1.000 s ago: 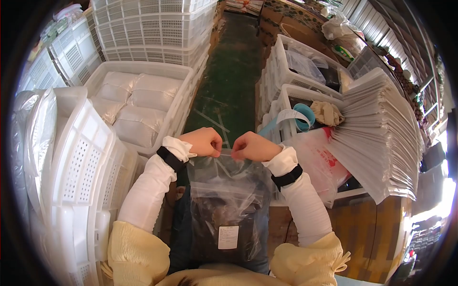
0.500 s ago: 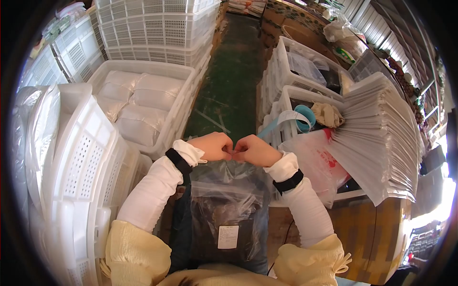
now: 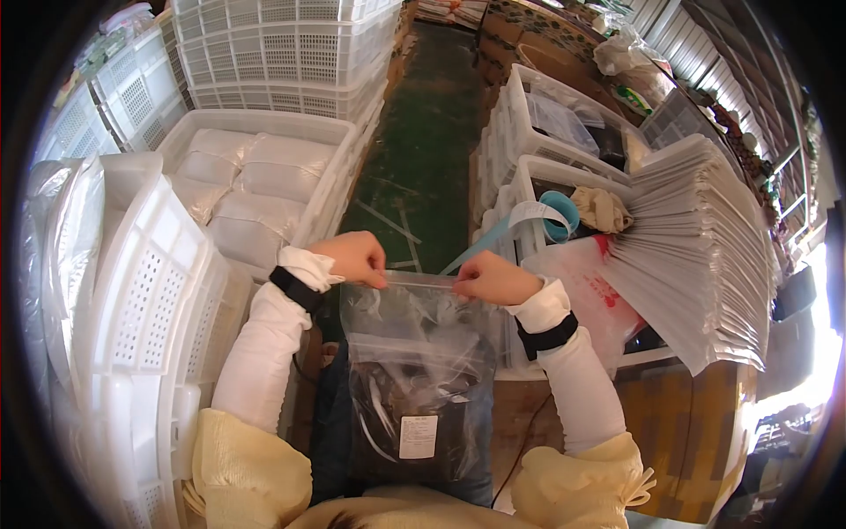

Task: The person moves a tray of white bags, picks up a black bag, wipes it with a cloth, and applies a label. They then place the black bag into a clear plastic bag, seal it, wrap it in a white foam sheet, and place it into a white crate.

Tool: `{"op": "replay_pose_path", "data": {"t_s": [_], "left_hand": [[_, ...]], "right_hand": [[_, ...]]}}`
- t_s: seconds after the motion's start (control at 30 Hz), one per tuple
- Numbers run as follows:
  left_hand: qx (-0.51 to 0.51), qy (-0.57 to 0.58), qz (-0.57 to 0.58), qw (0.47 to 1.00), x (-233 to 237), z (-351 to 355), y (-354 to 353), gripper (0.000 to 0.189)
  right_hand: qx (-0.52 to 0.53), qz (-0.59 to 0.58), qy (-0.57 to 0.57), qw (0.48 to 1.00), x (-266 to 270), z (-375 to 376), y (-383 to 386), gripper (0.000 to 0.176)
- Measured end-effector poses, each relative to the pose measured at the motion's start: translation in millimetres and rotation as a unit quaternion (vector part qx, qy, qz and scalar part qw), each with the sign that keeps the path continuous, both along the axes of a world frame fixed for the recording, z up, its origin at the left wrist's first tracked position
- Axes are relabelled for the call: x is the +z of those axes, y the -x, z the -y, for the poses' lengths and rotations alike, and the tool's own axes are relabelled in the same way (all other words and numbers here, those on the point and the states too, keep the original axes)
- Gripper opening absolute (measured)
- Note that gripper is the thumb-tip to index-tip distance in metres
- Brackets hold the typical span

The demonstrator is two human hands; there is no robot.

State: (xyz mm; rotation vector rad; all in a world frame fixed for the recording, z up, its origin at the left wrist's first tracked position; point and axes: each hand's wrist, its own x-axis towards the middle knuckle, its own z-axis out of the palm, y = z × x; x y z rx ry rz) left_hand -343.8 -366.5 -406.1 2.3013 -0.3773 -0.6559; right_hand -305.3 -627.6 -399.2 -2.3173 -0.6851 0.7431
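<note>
A clear plastic bag with dark contents lies over my lap, its top end stretched between my hands. A small white printed label shows on its lower half, and a ridged band crosses it above the dark contents. My left hand pinches the left part of the bag's top edge. My right hand grips the same edge farther right, thumb against finger. Close behind the right hand runs a pale blue strip from a blue roll of labels.
White crates stand on the left, one holding several white-wrapped packages. On the right, more crates carry a fanned stack of white sheets, a cream glove and a red-printed plastic bag. Green floor runs between them.
My hands have moved apart from their meeting point at the middle of the top edge, left hand leftward, right hand rightward. The bag's top edge is now drawn straight between them.
</note>
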Motion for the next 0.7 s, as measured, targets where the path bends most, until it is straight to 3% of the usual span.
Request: {"op": "replay_pose_path", "data": {"t_s": [0.13, 0.2, 0.23, 0.33, 0.43, 0.63, 0.7], "left_hand": [[0.042, 0.064, -0.057, 0.995, -25.3, -33.0, 9.6, 0.018], [0.062, 0.128, -0.136, 0.980, -44.8, -35.5, 16.5, 0.017], [0.071, 0.157, -0.114, 0.978, -52.6, -36.0, 18.5, 0.015], [0.155, 0.261, -0.164, 0.939, -72.4, -35.4, 22.6, 0.013], [0.180, 0.350, -0.205, 0.896, -85.8, -38.6, 23.7, 0.009], [0.172, 0.359, -0.171, 0.901, -97.5, -44.5, 32.3, 0.008], [0.171, 0.356, -0.174, 0.902, -96.6, -45.4, 32.9, 0.008]], "right_hand": [[-0.003, 0.101, 0.062, 0.993, -4.2, 13.9, 0.0, 0.021], [0.014, 0.093, 0.151, 0.984, -13.5, 19.8, -11.4, 0.020], [0.023, 0.089, 0.195, 0.977, -15.9, 21.7, -17.8, 0.019], [0.035, -0.074, 0.108, 0.991, -14.2, 27.2, -27.1, 0.018], [0.007, 0.011, 0.150, 0.989, -11.0, 30.2, -22.4, 0.019], [0.031, 0.128, 0.132, 0.983, -15.2, 29.3, -16.0, 0.018], [0.050, 0.096, 0.112, 0.988, -12.9, 32.0, -18.1, 0.018]]}}
